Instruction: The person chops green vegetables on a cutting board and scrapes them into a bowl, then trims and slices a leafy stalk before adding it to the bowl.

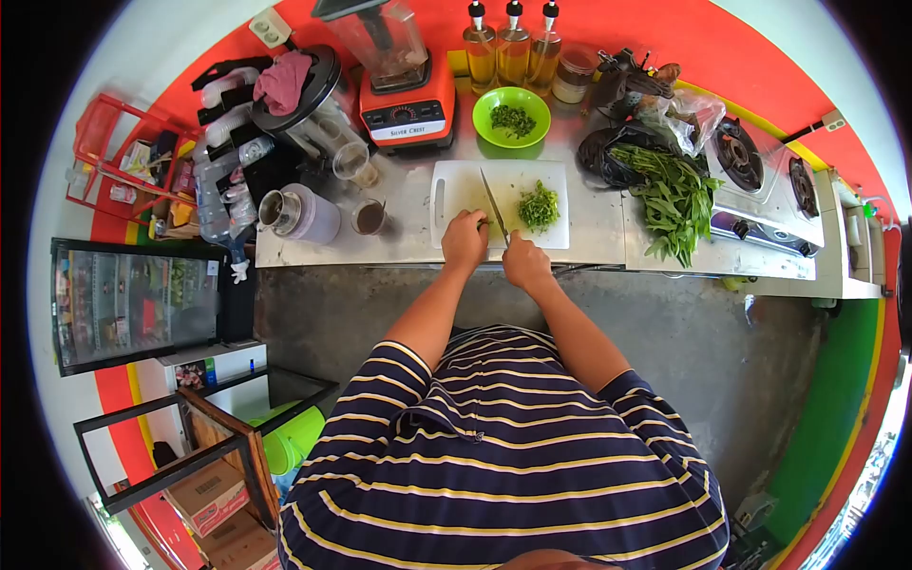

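My right hand (525,262) is wrapped around the handle of a kitchen knife (493,198), whose blade points away from me over a white cutting board (449,176). To the left of the blade, my left hand (465,239) is closed at the board's near edge, its fingertips close to the knife. A dark green bit shows at those fingertips, too small to name. Chopped greens (539,207) lie heaped on the board's right side. Beyond the board stands a lime green bowl (513,141) with more chopped greens (513,121) inside.
A red blender (407,104) and several oil bottles (513,52) line the back wall. Leafy green stalks (670,195) spill from a black bag beside the gas stove (760,209). On the left are a brown-filled cup (370,218), a clear plastic cup (353,163) and a jug (302,215).
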A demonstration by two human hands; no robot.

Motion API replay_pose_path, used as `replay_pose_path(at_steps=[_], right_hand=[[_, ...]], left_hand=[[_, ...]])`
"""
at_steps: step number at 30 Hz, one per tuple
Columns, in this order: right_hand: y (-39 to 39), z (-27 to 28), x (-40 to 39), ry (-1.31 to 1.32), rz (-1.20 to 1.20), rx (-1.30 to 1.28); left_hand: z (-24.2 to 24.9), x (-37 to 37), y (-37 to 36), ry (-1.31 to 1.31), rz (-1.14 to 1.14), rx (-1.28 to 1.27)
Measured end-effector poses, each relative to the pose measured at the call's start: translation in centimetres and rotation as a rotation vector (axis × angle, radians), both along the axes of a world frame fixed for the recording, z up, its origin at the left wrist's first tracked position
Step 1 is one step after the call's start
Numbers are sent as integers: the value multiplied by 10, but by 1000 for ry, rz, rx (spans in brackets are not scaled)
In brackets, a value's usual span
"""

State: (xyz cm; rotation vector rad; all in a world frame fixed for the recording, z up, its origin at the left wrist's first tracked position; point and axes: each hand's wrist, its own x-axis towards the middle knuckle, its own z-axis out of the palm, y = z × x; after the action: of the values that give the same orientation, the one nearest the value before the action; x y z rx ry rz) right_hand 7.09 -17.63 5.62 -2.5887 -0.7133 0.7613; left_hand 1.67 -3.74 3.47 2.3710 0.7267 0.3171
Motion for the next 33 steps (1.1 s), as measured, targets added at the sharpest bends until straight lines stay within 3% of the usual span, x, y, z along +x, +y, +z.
replay_pose_path(at_steps=[8, 16, 22, 33], right_hand=[[15, 11, -34, -66, 2, -203], [26, 1, -42, -37, -88, -147], [31, 15, -24, -22, -40, -159], [26, -2, -26, -15, -5, -115]], left_hand=[[-20, -19, 3, -152, -143, 70], [-17, -26, 9, -243, -165, -56], [-28, -22, 18, -237, -240, -29], [-20, -6, 21, 6, -63, -228]])
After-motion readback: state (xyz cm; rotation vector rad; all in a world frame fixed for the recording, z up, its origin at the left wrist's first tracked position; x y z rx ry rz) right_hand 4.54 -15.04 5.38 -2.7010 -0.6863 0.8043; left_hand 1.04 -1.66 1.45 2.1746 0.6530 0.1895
